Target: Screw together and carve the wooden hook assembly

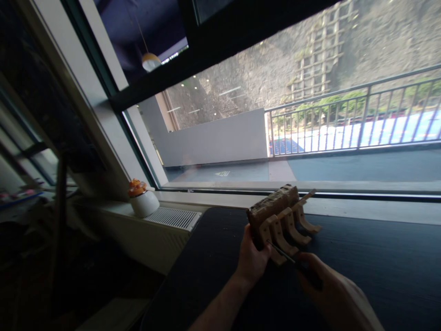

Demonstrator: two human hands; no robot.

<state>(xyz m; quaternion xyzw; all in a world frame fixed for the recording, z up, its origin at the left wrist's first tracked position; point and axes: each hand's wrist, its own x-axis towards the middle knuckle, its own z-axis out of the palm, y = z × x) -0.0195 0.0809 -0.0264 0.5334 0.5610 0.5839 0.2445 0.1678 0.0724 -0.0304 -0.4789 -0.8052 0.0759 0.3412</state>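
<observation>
A brown block with a rough, bark-like top (pixel 274 202) is tilted above the dark table (pixel 213 271). Several pale curved wooden pieces (pixel 288 227) are set along its near side, and a thin stick pokes out at the far right end. My left hand (pixel 254 257) is closed around the block's near left end. In my right hand (pixel 320 276) is a screwdriver (pixel 284 254) with a dark handle and a thin metal shaft. Its tip meets the leftmost curved piece, close to my left thumb; the exact contact point is too small to make out.
A white pot with an orange top (pixel 142 202) stands on the ledge left of the table, beside a white vent grille (pixel 174 218). The windowsill (pixel 365 207) runs along the table's far edge. Behind the glass are a metal railing (pixel 360 119) and a rocky slope.
</observation>
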